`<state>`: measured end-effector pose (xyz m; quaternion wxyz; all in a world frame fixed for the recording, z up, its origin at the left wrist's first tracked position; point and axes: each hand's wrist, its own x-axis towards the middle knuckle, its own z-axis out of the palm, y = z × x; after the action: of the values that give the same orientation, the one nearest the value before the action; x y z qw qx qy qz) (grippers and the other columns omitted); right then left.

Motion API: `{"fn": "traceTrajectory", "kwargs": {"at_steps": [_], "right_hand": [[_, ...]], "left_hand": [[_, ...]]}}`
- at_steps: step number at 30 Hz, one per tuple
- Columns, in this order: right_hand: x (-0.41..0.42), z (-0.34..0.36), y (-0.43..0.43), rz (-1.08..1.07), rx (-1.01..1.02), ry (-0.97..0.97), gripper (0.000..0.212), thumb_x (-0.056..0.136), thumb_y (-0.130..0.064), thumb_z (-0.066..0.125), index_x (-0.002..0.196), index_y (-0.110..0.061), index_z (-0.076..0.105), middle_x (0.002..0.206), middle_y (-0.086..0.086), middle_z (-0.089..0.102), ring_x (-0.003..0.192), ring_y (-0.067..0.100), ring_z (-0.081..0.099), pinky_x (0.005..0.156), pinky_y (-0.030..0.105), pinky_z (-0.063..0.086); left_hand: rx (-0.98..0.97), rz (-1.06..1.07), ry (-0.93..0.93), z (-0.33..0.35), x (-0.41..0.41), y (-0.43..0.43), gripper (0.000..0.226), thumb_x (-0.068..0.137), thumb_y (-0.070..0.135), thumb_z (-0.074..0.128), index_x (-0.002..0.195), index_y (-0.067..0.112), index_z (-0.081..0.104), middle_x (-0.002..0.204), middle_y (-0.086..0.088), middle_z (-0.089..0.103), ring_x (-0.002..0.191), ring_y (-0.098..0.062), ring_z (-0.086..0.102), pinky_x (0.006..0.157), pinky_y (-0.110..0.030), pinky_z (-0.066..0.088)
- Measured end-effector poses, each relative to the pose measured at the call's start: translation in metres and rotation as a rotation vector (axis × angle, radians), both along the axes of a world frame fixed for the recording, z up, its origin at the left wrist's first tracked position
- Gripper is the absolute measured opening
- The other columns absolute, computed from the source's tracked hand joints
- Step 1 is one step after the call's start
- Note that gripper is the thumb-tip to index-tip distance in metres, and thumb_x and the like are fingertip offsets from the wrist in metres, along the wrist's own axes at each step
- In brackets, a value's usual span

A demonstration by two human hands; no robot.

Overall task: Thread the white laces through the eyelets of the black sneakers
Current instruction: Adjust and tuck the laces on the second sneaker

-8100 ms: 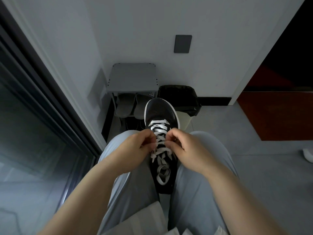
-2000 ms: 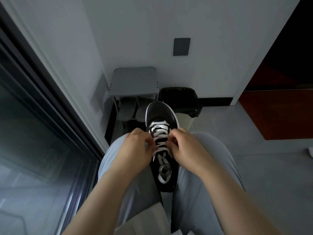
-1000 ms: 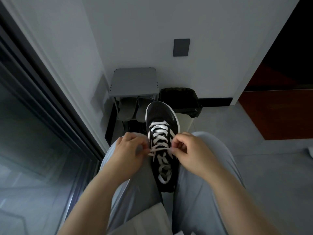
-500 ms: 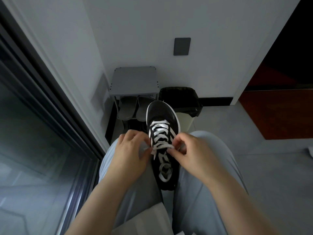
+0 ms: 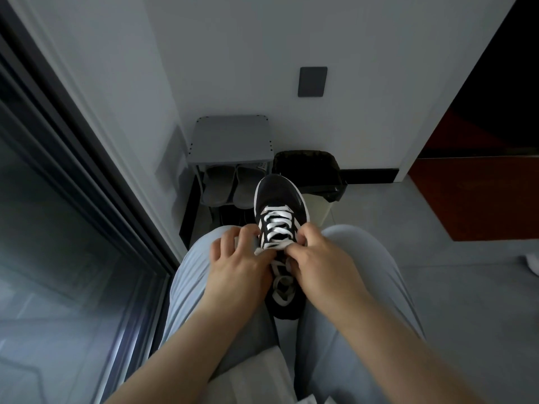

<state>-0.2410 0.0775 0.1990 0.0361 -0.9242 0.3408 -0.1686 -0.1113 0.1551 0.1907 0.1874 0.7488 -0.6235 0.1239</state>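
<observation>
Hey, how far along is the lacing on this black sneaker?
Done: the white lace already crosses the toe-end eyelets of the black sneaker held between the knees. In hand: the left hand and right hand each pinch the lace at mid-shoe. Left: loose lace loops lie over the opening near the heel, so the upper eyelets look unthreaded. No second sneaker is in view.

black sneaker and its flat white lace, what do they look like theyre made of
Black sneaker: the toe looks like matte fabric or synthetic, with no shine, edged by a smooth white sole rim, probably rubber; the dim light leaves the upper's material open.
Flat white lace: looks like woven textile, since it lies in wide soft bands and loose loops, matte.
</observation>
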Motion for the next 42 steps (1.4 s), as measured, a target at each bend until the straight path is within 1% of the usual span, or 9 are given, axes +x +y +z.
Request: {"fn": "traceTrajectory", "kwargs": {"at_steps": [5, 11, 17, 20, 24, 34, 37, 39, 42], "right_hand": [[0.001, 0.010, 0.003, 0.024, -0.120, 0.089, 0.033, 0.049, -0.007, 0.083, 0.050, -0.011, 0.050, 0.066, 0.001, 0.047, 0.045, 0.016, 0.045, 0.051, 0.017, -0.006], [-0.019, -0.005, 0.014, 0.098, -0.072, 0.267, 0.034, 0.037, -0.017, 0.085, 0.045, -0.017, 0.052, 0.057, -0.002, 0.049, 0.035, 0.017, 0.045, 0.040, 0.024, 0.013], [-0.015, -0.007, 0.018, 0.107, -0.034, 0.232, 0.010, 0.048, -0.021, 0.069, 0.048, -0.021, 0.059, 0.056, -0.004, 0.052, 0.035, 0.016, 0.047, 0.037, 0.023, 0.020], [-0.019, -0.009, 0.014, 0.045, 0.130, 0.091, 0.006, 0.073, -0.026, 0.063, 0.073, -0.021, 0.066, 0.074, -0.001, 0.056, 0.058, 0.024, 0.060, 0.046, 0.027, 0.032], [-0.016, 0.000, 0.019, 0.046, 0.362, -0.150, 0.049, 0.075, -0.053, 0.031, 0.098, -0.026, 0.066, 0.088, -0.007, 0.063, 0.076, 0.013, 0.060, 0.061, 0.025, 0.046], [-0.012, -0.009, 0.017, 0.062, 0.231, -0.029, 0.018, 0.091, -0.031, 0.055, 0.095, -0.020, 0.068, 0.093, -0.003, 0.057, 0.081, 0.019, 0.060, 0.063, 0.031, 0.046], [-0.004, -0.007, 0.016, 0.007, 0.107, -0.061, 0.006, 0.074, -0.023, 0.070, 0.074, -0.021, 0.064, 0.076, -0.005, 0.049, 0.050, 0.014, 0.051, 0.037, 0.020, 0.026], [0.003, -0.008, 0.013, -0.026, 0.005, 0.045, 0.025, 0.057, -0.017, 0.081, 0.066, -0.020, 0.058, 0.072, -0.004, 0.046, 0.042, 0.014, 0.045, 0.037, 0.017, 0.008], [0.011, -0.004, 0.013, -0.059, -0.116, 0.117, 0.035, 0.042, -0.009, 0.084, 0.059, -0.016, 0.054, 0.067, 0.001, 0.048, 0.038, 0.015, 0.045, 0.039, 0.021, 0.013]], "left_hand": [[0.008, -0.082, -0.062, -0.002, 0.006, -0.001, 0.019, 0.056, 0.023, 0.083, 0.067, 0.028, 0.070, 0.106, -0.002, 0.061, 0.104, -0.026, 0.039, 0.085, -0.042, 0.039], [-0.012, -0.319, -0.067, -0.018, 0.000, 0.012, 0.024, 0.074, 0.036, 0.046, 0.077, 0.037, 0.070, 0.117, 0.002, 0.044, 0.106, -0.024, 0.040, 0.087, -0.033, 0.028], [0.047, -0.266, 0.039, -0.020, -0.015, 0.019, 0.009, 0.064, 0.040, 0.067, 0.072, 0.036, 0.068, 0.113, 0.006, 0.043, 0.103, -0.021, 0.041, 0.086, -0.028, 0.025], [-0.111, -0.154, 0.171, -0.016, -0.014, 0.019, 0.010, 0.073, 0.040, 0.061, 0.072, 0.035, 0.069, 0.105, 0.009, 0.045, 0.096, -0.020, 0.041, 0.079, -0.025, 0.022], [-0.265, -0.083, 0.269, -0.011, -0.011, 0.019, 0.020, 0.078, 0.038, 0.053, 0.081, 0.033, 0.073, 0.102, 0.010, 0.045, 0.095, -0.018, 0.038, 0.079, -0.027, 0.027], [-0.137, 0.059, 0.437, -0.008, -0.006, 0.015, 0.036, 0.074, 0.054, 0.046, 0.104, 0.035, 0.040, 0.091, 0.022, 0.045, 0.090, -0.004, 0.034, 0.079, -0.019, 0.016], [-0.046, 0.071, 0.374, -0.011, -0.007, 0.013, 0.054, 0.073, 0.051, 0.044, 0.118, 0.023, 0.045, 0.094, 0.017, 0.053, 0.092, -0.013, 0.047, 0.077, -0.023, 0.016], [0.051, 0.080, 0.269, -0.013, -0.008, 0.011, 0.067, 0.070, 0.048, 0.047, 0.128, 0.016, 0.042, 0.094, 0.011, 0.062, 0.096, -0.020, 0.054, 0.079, -0.028, 0.018], [0.220, 0.104, 0.168, -0.011, -0.013, 0.005, 0.083, 0.078, 0.046, 0.048, 0.145, 0.010, 0.014, 0.100, 0.009, 0.065, 0.109, -0.019, 0.047, 0.090, -0.031, 0.016]]}}
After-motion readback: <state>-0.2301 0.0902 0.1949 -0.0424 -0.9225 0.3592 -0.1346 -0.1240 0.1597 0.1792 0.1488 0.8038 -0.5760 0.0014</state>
